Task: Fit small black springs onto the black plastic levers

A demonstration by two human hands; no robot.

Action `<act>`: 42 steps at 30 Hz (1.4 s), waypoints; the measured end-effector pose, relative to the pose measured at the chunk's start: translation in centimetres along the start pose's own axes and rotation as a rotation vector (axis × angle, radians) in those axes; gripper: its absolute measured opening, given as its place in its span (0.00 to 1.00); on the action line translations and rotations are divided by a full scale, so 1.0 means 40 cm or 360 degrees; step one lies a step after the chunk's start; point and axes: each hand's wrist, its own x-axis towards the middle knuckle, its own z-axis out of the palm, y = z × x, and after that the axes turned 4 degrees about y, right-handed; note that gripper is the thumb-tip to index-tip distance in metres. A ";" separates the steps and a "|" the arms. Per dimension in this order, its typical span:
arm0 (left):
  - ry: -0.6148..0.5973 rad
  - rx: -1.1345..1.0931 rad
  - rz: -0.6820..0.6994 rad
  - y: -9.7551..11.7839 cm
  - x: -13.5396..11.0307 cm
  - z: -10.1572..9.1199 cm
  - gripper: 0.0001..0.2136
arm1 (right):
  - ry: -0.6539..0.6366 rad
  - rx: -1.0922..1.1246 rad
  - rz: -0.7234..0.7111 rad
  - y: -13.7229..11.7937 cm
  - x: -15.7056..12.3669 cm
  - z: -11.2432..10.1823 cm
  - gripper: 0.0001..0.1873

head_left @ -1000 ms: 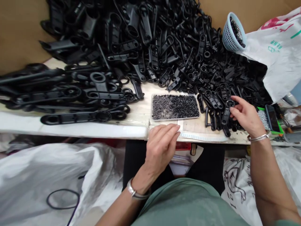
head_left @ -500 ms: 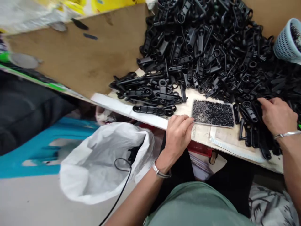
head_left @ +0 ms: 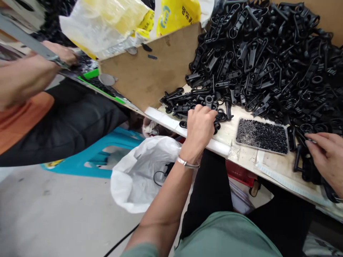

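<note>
My left hand is over the smaller group of black plastic arm-shaped parts at the table's front edge. Its fingers curl down onto them, and the fingertips are hidden, so what they grip does not show. At the right edge, my right hand pinches thumb and forefinger together above more black parts. Something small and thin seems to be between those fingertips, too small to name. Between the hands lies a clear shallow tray of tiny black and grey pieces.
A large heap of black parts covers the table's back. A cardboard divider stands left, with yellow and white bags behind it. A white sack hangs open below. Another person's hand works at far left, near a blue stool.
My left hand has moved from the tray's left corner onto the left group of black parts. My right hand has drawn back a little toward me. The view has swung left.
</note>
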 end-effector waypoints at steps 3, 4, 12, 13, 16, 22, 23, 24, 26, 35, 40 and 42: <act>-0.0088 0.0095 0.0145 0.002 0.040 0.036 0.10 | -0.0067 0.0169 -0.0044 -0.034 0.014 0.004 0.09; -0.0113 0.0101 0.0175 0.000 0.047 0.048 0.11 | -0.0096 0.0233 -0.0045 -0.043 0.019 0.005 0.09; -0.0242 -0.0025 0.0066 -0.021 0.058 0.034 0.09 | -0.0135 0.0549 0.0089 -0.081 0.021 0.004 0.11; -0.0224 -0.0138 0.0020 -0.011 0.059 0.017 0.09 | -0.0135 0.0651 0.0183 -0.086 0.017 0.002 0.11; -0.0208 -0.0819 -0.0115 0.045 0.053 -0.031 0.11 | -0.0211 0.1097 0.0618 -0.109 0.011 -0.007 0.12; -0.1045 -0.2219 -0.0547 0.181 -0.005 -0.033 0.14 | -0.0325 0.1927 0.1138 -0.156 0.005 -0.021 0.20; -0.1144 -0.2284 -0.0584 0.199 -0.015 -0.028 0.14 | -0.0343 0.1955 0.1139 -0.159 -0.001 -0.021 0.21; -0.1222 -0.2314 -0.0596 0.214 -0.023 -0.024 0.13 | -0.0367 0.1972 0.1147 -0.161 -0.009 -0.021 0.22; -0.1344 -0.2308 -0.0559 0.240 -0.034 -0.020 0.13 | -0.0412 0.2041 0.1216 -0.165 -0.030 -0.021 0.23; -0.1504 -0.2288 -0.0412 0.272 -0.065 -0.007 0.15 | -0.0255 0.2434 0.1636 -0.188 -0.110 -0.011 0.14; -0.0949 -0.1723 0.0054 0.266 -0.106 0.015 0.12 | -0.0384 0.2209 0.1525 -0.178 -0.137 0.006 0.13; -0.0729 -0.1324 0.0323 0.265 -0.123 0.026 0.12 | -0.0445 0.2022 0.1499 -0.170 -0.140 0.008 0.15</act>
